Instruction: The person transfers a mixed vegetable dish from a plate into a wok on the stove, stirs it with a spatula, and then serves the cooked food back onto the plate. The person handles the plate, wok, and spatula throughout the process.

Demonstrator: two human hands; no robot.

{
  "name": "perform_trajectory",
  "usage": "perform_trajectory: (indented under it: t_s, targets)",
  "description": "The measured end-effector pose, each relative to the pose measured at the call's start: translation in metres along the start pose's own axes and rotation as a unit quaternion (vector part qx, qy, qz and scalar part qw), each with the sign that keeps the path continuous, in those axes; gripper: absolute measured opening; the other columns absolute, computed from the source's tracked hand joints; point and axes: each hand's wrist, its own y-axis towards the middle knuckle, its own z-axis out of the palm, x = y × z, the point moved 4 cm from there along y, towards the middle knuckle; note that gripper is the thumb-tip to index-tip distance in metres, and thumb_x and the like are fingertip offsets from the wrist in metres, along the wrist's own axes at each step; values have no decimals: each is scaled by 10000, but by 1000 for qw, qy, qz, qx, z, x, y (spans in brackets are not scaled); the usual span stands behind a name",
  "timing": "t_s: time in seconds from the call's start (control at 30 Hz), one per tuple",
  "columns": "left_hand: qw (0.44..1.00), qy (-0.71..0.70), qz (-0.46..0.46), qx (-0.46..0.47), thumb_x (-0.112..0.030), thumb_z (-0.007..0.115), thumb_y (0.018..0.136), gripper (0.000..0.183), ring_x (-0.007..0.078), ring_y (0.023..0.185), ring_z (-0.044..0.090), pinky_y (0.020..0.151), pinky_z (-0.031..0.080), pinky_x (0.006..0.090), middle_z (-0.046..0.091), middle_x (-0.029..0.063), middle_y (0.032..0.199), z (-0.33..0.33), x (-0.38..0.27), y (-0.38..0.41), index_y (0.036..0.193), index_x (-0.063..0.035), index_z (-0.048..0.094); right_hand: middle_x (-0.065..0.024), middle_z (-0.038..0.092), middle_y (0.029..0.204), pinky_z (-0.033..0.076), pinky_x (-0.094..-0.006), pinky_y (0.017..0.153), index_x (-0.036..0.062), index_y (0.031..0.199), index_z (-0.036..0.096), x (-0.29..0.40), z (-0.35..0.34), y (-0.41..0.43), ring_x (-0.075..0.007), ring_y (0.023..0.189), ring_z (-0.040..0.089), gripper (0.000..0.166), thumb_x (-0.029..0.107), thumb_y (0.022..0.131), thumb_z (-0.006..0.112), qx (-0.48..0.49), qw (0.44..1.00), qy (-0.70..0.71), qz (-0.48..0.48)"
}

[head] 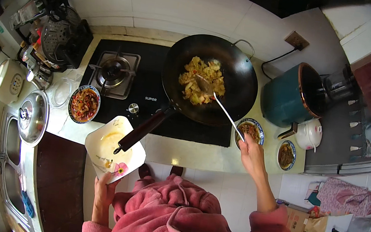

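My left hand [105,187] holds a white square bowl [104,140] by its near corner; the bowl has a pink flower on it and sauce residue inside. The dark handle [145,128] of the wok reaches over this bowl. My right hand [253,156] grips the metal handle of a spatula [227,114], whose blade lies in chopped, yellowish-green cooked vegetables [201,71] in the black wok [240,88]. The wok stands over the right side of the gas cooktop [148,74]. Beneath my right hand, a patterned bowl of food [250,130] is partly covered.
A dish with red peppers [84,104] and a metal lid [32,118] lie to the left, near a sink [14,180]. The left burner [113,71] carries no pan. A green-blue bin-like pot [283,96], a small white cooker [308,133] and a small dish [286,155] stand at right.
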Motion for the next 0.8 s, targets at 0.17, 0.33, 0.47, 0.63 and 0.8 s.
perform_trajectory:
  t_s: [0.17, 0.33, 0.47, 0.63, 0.8]
  targets:
    - [1000, 6, -2, 0, -137, 537, 856, 500, 273, 1116, 597, 933, 520, 395, 551, 150, 1269, 7, -6, -2, 1314, 37, 439, -194, 605, 799, 459, -403, 661, 33, 1140, 584, 13, 0, 10, -355, 737, 582, 234, 110, 921, 551, -30, 998, 48, -29]
    - [1000, 9, -1, -17, -133, 526, 858, 497, 273, 1114, 600, 918, 531, 392, 547, 148, 1273, 3, -3, -1, 1318, 32, 434, -230, 647, 871, 475, -466, 690, 40, 1167, 573, 14, 12, 15, -424, 785, 612, 267, 145, 922, 554, -14, 999, -22, -35]
    - [1000, -21, -6, -11, -85, 498, 867, 485, 279, 1110, 603, 914, 530, 416, 551, 147, 1270, 2, -4, -4, 1333, 24, 422, -223, 659, 866, 479, -478, 676, 17, 1202, 576, 9, 9, 32, -412, 757, 625, 316, 139, 911, 559, -90, 990, -68, -89]
    - [1000, -1, -6, -24, -131, 511, 862, 504, 275, 1117, 600, 904, 538, 396, 555, 151, 1266, -3, 0, -7, 1333, 24, 424, -225, 663, 852, 486, -470, 647, 4, 1196, 599, 27, 4, 49, -395, 718, 630, 344, 96, 864, 605, -116, 973, -166, -106]
    - [999, 4, -7, -36, -139, 517, 867, 497, 269, 1096, 612, 913, 529, 397, 568, 150, 1254, -11, 4, -13, 1328, 29, 436, -197, 671, 948, 532, -459, 658, 75, 1268, 551, 17, -10, 13, -396, 744, 650, 422, 125, 854, 616, -54, 962, -233, -132]
